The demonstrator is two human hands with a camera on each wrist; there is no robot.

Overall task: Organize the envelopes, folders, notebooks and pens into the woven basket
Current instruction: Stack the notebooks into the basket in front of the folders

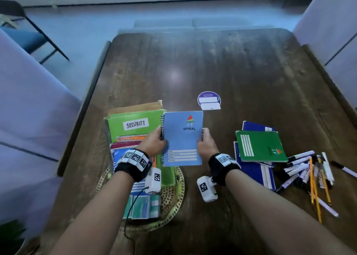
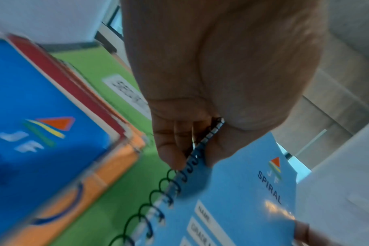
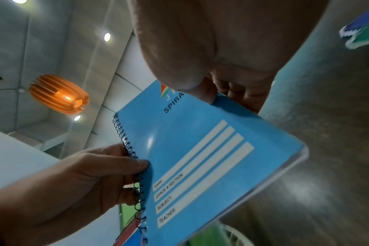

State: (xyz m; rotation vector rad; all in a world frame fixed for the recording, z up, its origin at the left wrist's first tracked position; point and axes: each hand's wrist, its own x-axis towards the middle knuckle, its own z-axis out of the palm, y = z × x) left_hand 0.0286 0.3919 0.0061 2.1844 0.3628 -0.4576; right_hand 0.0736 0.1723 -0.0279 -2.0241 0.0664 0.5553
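A light blue spiral notebook [image 1: 182, 139] [image 2: 242, 191] [image 3: 196, 158] marked SPIRAL is held upright above the table, just right of the woven basket [image 1: 173, 202]. My left hand [image 1: 154, 141] [image 2: 192, 146] pinches its spiral edge. My right hand [image 1: 204, 141] [image 3: 213, 94] pinches its right edge. The basket holds a green SECURITY folder [image 1: 135, 125], a brown envelope [image 1: 135, 107], and orange, red and blue notebooks [image 1: 127, 140]. On the table to the right lie a green notebook [image 1: 259, 146] over blue notebooks [image 1: 257, 171], and a heap of pens and pencils [image 1: 307, 169].
A round purple sticker [image 1: 209, 100] is on the dark wooden table [image 1: 212, 61] behind the notebook. White-covered chairs stand at the left [image 1: 29, 100] and right [image 1: 332, 23]. A stray marker [image 1: 343, 168] lies at the far right.
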